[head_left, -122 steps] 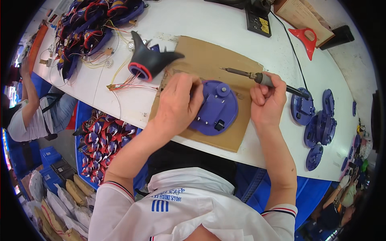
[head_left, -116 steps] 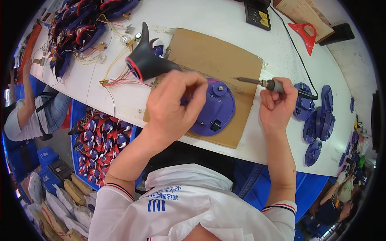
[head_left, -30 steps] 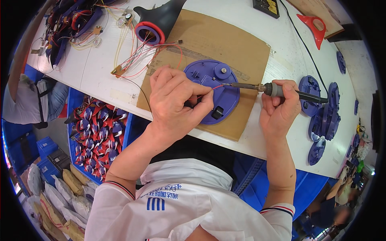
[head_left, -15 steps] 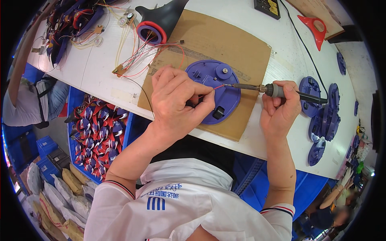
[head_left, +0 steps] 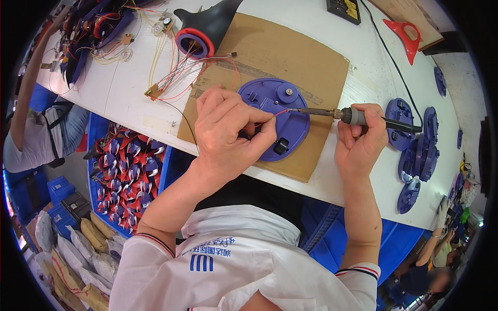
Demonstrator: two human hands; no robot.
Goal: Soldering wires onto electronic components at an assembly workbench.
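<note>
My right hand (head_left: 362,137) grips a soldering iron (head_left: 355,116) by its grey collar and black handle, with the metal shaft pointing left. Its tip meets the end of a thin red wire (head_left: 280,112) over a purple oval plastic base (head_left: 298,124). Thumb and forefinger of my left hand (head_left: 228,127) pinch that red wire, and the hand covers the base's left part. A round post stands at the base's far end, and a small black part (head_left: 281,145) sits near its front edge. Under the base lies a brown cardboard sheet (head_left: 321,67).
Left of the cardboard, loose wires run to a small circuit board (head_left: 153,92) near a black and red housing (head_left: 199,36). More purple bases (head_left: 417,155) lie at right, beside the iron's cord (head_left: 397,62). A blue bin (head_left: 162,171) holds red and purple parts. Other people are at both sides.
My hands, the iron and the wire stay almost in place. The purple base has shifted very slightly. At the far left, another person's arm and body have moved a little.
</note>
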